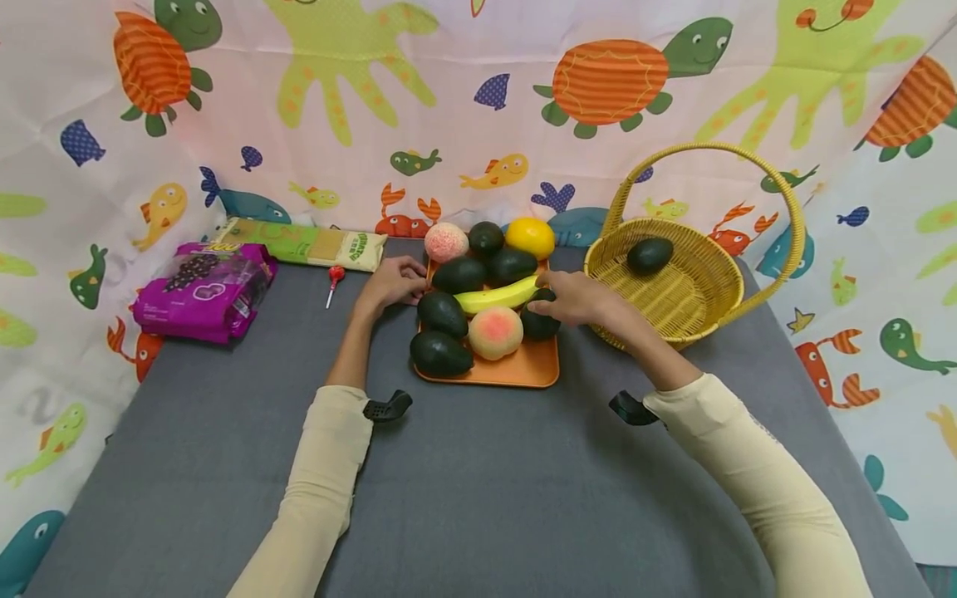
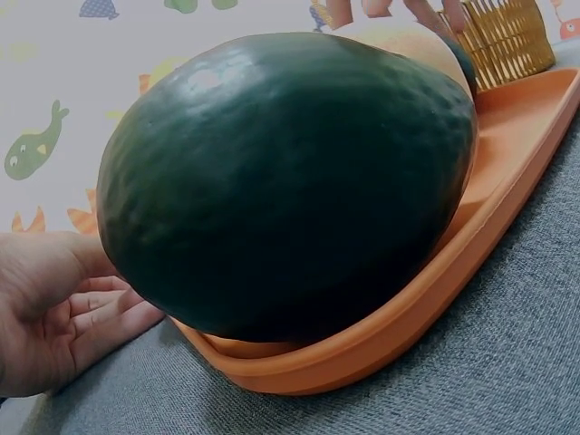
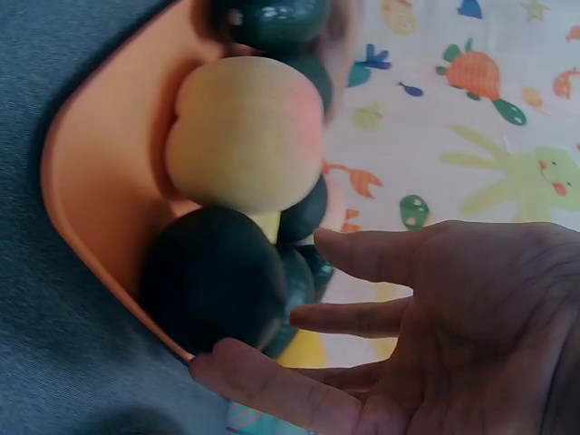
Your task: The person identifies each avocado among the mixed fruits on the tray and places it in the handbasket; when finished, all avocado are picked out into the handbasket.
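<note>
An orange tray (image 1: 540,372) holds several dark green avocados, a banana (image 1: 493,297), a peach (image 1: 495,334), a yellow fruit (image 1: 531,237) and a pink, rough-skinned round fruit (image 1: 446,242). By the tray's left edge is my left hand (image 1: 396,282), its fingertips right at the rim. A front-left avocado (image 2: 281,181) fills much of the left wrist view. My right hand (image 1: 574,299) reaches over the tray's right side, thumb and fingers spread around an avocado (image 3: 213,281), one finger close to its side. In the head view this hand overlaps the banana's right end.
Right of the tray stands a yellow wicker basket (image 1: 718,311) with a tall handle and one avocado (image 1: 650,256) inside. At the back left lie a purple grape-print bag (image 1: 202,291), a long green-and-tan packet (image 1: 299,242) and a red lollipop (image 1: 336,274). A patterned cloth surrounds the grey table.
</note>
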The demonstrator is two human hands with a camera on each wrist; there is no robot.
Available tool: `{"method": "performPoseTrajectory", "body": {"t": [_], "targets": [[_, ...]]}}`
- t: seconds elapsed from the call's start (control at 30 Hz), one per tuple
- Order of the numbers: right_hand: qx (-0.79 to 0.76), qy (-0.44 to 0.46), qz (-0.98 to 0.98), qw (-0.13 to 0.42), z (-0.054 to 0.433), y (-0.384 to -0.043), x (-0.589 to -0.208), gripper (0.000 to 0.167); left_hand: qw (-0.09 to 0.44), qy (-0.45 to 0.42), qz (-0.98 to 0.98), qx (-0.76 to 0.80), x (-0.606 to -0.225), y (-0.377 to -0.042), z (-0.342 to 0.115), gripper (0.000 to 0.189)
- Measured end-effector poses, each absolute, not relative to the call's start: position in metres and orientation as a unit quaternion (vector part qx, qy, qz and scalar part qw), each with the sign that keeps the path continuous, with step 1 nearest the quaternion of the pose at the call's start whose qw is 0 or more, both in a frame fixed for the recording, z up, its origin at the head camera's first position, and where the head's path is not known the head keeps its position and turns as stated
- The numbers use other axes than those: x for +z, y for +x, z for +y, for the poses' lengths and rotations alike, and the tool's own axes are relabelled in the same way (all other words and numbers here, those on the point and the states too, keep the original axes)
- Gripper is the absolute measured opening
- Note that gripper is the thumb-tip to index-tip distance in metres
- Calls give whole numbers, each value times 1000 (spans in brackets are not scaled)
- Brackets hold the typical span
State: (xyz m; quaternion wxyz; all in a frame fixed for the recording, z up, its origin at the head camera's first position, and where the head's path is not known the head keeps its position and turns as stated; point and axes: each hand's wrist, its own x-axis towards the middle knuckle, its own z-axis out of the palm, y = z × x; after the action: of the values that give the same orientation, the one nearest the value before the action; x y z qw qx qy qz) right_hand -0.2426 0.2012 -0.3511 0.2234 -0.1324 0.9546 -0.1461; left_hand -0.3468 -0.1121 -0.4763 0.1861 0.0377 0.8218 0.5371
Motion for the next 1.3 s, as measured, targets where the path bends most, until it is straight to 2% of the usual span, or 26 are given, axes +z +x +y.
{"method": "performPoseTrajectory", "body": {"t": [0.23, 0.47, 0.8, 0.93, 1.3], "targets": [[-132, -115, 958, 225, 198, -245, -363, 65, 185, 39, 824, 534, -474, -345, -111, 29], [-132, -100, 957, 239, 197, -249, -367, 79, 189, 34, 821, 537, -474, -344, -112, 30], [-176, -88, 946, 256, 197, -251, -367, 70, 186, 33, 822, 538, -477, -347, -112, 30], [-194, -84, 942, 262, 201, -248, -365, 76, 195, 32, 819, 538, -480, -347, -109, 30], [-232, -96, 939, 237, 208, -244, -353, 96, 185, 37, 822, 538, -477, -346, -111, 32]]}}
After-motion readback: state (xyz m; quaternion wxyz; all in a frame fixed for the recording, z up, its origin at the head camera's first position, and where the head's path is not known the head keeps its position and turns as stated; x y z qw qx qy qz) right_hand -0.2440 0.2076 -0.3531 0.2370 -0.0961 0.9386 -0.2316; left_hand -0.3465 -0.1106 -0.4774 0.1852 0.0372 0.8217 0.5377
